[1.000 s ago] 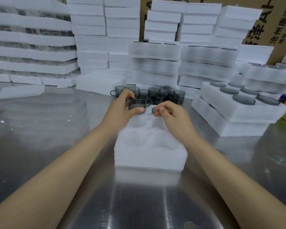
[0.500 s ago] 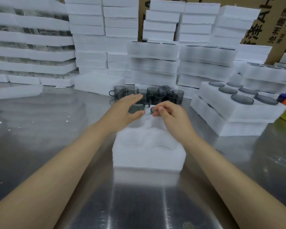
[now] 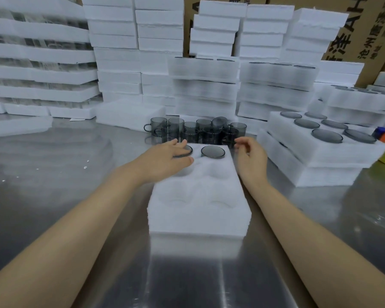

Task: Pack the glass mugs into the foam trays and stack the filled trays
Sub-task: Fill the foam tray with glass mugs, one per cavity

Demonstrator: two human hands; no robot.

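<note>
Left mug [image 3: 187, 150] and right mug [image 3: 212, 151] now seated in foam tray [image 3: 198, 210] far row. Left grip [image 3: 165, 161] rests flat on left mug, fingers straight; right grip [image 3: 250, 158] withdrawn, loosely curled, apparently empty. Four pockets remain.

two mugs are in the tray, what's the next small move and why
Probably reach the right hand to take a mug from the loose mugs behind the foam tray. Only its two far pockets hold mugs; the four nearer look empty, and that hand hovers open beside the cluster, while the left hand rests on the far-left mug.
</note>
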